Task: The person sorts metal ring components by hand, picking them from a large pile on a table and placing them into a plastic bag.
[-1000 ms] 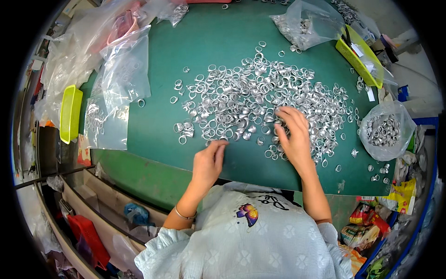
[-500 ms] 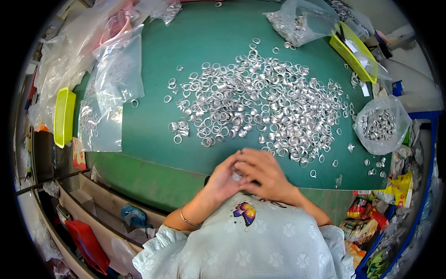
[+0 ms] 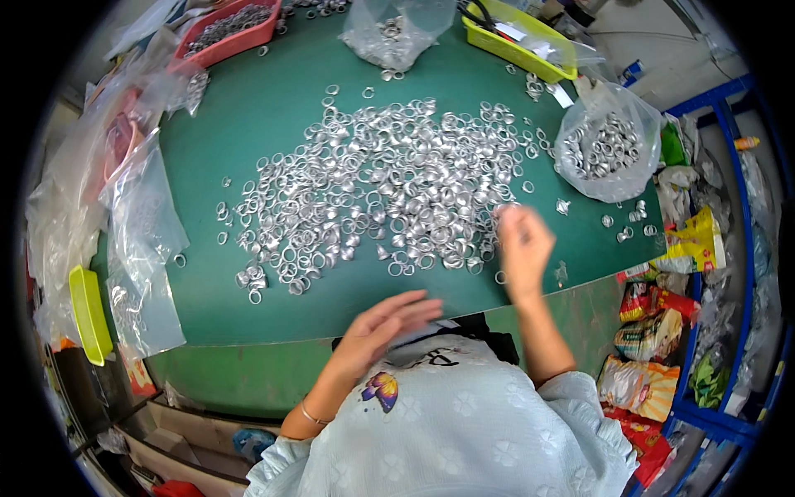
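Note:
A wide heap of silver-coloured metal rings (image 3: 431, 178) spreads over the green tabletop (image 3: 248, 319). Above the table's front edge is my left hand (image 3: 377, 330), slightly blurred, its fingers stretched out toward the right with nothing visible in them. My right hand (image 3: 525, 248) hovers by the heap's right margin, with fingers and thumb drawn together. Whatever the right fingertips hold, if anything, is hidden and smeared. Beyond that hand stands an open clear plastic bag (image 3: 609, 149) containing more rings, and a few loose rings lie beside it.
A red tray of rings (image 3: 228, 40) sits far left, a ring-filled clear bag (image 3: 397, 37) at the far middle. One yellow-green tray (image 3: 517, 56) stands far right, another (image 3: 89, 315) at left beside clear plastic sheeting (image 3: 149, 232). Blue shelving (image 3: 733, 137) borders the right side.
My hands, together near my chest before, have separated. The right one has reached out to the heap's right side; the left has opened out. The view has shifted toward the right.

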Available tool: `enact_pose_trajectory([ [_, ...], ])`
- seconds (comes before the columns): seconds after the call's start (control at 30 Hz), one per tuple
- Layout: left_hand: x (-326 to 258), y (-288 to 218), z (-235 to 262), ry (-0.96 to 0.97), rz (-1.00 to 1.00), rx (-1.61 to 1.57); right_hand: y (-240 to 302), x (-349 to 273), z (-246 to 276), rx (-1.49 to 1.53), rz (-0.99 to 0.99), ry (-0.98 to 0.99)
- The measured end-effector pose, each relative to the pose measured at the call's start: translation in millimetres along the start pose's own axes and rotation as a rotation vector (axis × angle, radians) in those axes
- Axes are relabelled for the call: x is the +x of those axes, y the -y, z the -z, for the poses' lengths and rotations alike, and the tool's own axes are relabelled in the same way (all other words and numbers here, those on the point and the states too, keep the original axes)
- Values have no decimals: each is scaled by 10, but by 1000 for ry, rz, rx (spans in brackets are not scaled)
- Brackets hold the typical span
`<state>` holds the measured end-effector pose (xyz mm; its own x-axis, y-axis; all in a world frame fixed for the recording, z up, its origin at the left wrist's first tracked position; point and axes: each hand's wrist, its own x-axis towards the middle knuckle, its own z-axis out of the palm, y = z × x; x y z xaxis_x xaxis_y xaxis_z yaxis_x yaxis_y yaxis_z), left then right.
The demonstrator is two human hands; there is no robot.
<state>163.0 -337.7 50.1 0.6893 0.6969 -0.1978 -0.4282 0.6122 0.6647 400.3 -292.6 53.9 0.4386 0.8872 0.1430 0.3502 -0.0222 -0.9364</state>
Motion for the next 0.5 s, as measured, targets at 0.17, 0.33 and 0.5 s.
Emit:
enact_pose_trajectory([
  [0.17, -134, 72, 361, -525, -306, 651, 53, 1292, 771, -801, 564, -260],
  [0.33, -45, 178, 546, -805, -559, 966, -453, 1995, 1274, -1420, 497, -256],
  [0.5, -32, 252, 605, -874, -720, 1060, -506, 1893, 1429, -1493, 434, -148],
])
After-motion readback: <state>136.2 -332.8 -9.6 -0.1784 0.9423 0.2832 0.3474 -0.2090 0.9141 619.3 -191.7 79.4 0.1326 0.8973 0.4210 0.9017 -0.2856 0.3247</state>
